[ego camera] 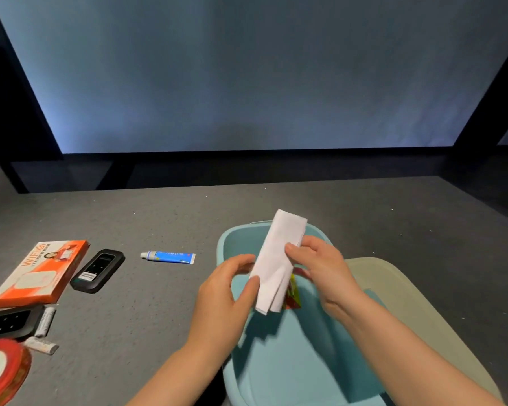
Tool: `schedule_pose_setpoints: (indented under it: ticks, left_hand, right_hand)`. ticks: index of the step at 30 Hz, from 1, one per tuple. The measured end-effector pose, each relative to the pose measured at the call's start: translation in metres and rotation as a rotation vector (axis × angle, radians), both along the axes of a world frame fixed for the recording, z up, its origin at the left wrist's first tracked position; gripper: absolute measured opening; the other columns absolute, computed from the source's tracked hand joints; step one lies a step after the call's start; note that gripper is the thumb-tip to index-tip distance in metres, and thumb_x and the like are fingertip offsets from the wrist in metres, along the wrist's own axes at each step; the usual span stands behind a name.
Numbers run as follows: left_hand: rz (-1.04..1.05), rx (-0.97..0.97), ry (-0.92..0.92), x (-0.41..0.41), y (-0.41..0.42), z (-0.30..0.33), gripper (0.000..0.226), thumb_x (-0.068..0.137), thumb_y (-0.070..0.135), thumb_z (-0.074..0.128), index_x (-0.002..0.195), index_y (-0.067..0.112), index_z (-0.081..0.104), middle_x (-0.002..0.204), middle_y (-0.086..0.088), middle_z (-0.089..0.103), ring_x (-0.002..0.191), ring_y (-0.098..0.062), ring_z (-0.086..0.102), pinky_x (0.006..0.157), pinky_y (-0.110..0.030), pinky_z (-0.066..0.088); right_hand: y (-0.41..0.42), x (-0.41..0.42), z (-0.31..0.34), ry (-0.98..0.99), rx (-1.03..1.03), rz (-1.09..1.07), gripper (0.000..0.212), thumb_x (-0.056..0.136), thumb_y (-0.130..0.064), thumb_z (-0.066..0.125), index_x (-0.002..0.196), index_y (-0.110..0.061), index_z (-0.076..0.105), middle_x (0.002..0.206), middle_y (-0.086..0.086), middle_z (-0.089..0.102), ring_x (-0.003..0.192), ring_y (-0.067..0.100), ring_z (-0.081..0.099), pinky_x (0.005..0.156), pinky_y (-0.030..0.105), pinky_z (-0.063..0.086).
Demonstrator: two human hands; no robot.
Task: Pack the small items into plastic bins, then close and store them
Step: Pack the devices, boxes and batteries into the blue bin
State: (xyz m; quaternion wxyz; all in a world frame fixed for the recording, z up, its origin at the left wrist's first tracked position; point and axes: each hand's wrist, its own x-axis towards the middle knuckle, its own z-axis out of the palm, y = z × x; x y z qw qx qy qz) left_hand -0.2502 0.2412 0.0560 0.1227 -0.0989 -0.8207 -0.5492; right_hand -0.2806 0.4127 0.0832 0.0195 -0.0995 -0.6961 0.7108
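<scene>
One bin (276,361), one tube (168,257), two black devices (98,271), two batteries (45,321).

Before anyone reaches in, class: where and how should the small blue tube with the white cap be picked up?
Pinch the blue tube across its flat middle from above. It lies flat on the grey floor, cap to the left, with open space on both long sides.

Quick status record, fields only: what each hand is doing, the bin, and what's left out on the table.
left hand: pinches folded white paper
right hand: grips same paper
paper position: above blue bin
bin: open, colourful packet partly hidden behind the paper
lid: beside bin, right
unpacked: blue tube, orange box, black device
</scene>
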Motion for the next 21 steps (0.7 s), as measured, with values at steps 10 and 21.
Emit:
schedule_pose_setpoints:
  ticks: [10,21]
  left_hand:
    - [0.000,-0.140,-0.159,0.005,-0.018,-0.018,0.065,0.090,0.011,0.056,0.145,0.028,0.029,0.150,0.026,0.017,0.138,0.006,0.016,0.112,-0.019,0.015]
    - [0.034,-0.071,-0.196,0.009,-0.022,-0.024,0.062,0.092,0.014,0.051,0.144,0.038,0.028,0.150,0.029,0.021,0.137,0.012,0.016,0.114,-0.023,0.017]
  right_hand:
    - [0.012,-0.048,-0.015,0.379,1.547,0.307,0.010,0.090,-0.013,0.049,0.084,-0.018,0.054,0.084,0.001,0.058,0.087,0.027,0.053,0.063,0.036,0.030]
    - [-0.016,-0.079,-0.051,0.416,1.688,0.467,0.031,0.079,0.002,0.053,0.104,-0.016,0.050,0.095,0.003,0.059,0.085,0.027,0.058,0.060,0.033,0.031]
